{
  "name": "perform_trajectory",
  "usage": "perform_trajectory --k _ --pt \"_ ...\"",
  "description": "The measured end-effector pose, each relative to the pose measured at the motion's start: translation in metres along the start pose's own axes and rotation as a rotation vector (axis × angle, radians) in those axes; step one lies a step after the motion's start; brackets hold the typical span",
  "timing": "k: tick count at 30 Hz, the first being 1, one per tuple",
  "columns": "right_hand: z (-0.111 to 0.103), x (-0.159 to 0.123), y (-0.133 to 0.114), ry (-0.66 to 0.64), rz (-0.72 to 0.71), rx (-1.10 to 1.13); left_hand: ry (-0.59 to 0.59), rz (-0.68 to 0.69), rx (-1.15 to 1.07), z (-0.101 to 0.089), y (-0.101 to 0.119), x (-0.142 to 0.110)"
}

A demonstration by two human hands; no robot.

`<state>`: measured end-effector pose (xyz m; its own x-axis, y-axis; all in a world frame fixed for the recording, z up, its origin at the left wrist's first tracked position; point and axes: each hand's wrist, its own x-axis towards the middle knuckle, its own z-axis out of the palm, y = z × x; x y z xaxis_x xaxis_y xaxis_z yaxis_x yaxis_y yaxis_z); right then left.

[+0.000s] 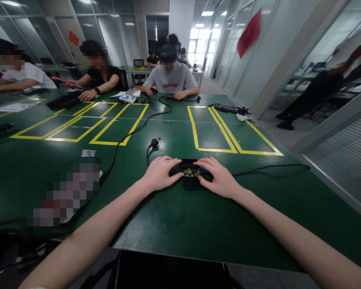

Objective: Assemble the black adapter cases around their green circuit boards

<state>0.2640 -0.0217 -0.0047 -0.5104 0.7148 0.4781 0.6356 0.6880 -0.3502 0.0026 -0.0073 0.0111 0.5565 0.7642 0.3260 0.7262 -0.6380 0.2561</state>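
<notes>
A small circuit board [189,174] with orange-ringed parts and coloured wires shows between my two hands. Black case pieces lie around it: one [188,162] behind the board, another [192,184] in front, on the table. My left hand [161,172] is closed at the board's left end, thumb in front and fingers behind. At the right end my right hand [219,176] pinches in the same way. A black cord with a plug [153,143] runs toward my left hand, and another black cord [270,167] leads off from my right hand. My fingers partly hide the board's ends.
The green table [228,224] carries yellow tape outlines [215,150]. A long black cord [117,148] crosses it at left, near a blurred-out object [69,192]. A folded black stand [230,108] lies at the far right. A person [171,78] sits opposite, others further left.
</notes>
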Motion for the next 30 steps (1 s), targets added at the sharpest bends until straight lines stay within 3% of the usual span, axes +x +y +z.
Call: perform_trajectory --k 8,21,26,30 --pt "0.003 0.0 -0.005 -0.008 0.01 -0.022 -0.037 0.031 0.037 -0.001 0.0 0.003" --pt "0.003 -0.001 -0.005 0.031 0.072 0.04 -0.11 0.206 0.056 -0.007 -0.012 0.004" --pt "-0.009 -0.002 0.01 -0.058 0.143 0.045 -0.111 0.215 0.006 -0.007 -0.012 0.004" --pt "-0.017 -0.003 0.014 -0.111 0.098 0.078 -0.093 0.197 -0.024 -0.007 -0.014 0.003"
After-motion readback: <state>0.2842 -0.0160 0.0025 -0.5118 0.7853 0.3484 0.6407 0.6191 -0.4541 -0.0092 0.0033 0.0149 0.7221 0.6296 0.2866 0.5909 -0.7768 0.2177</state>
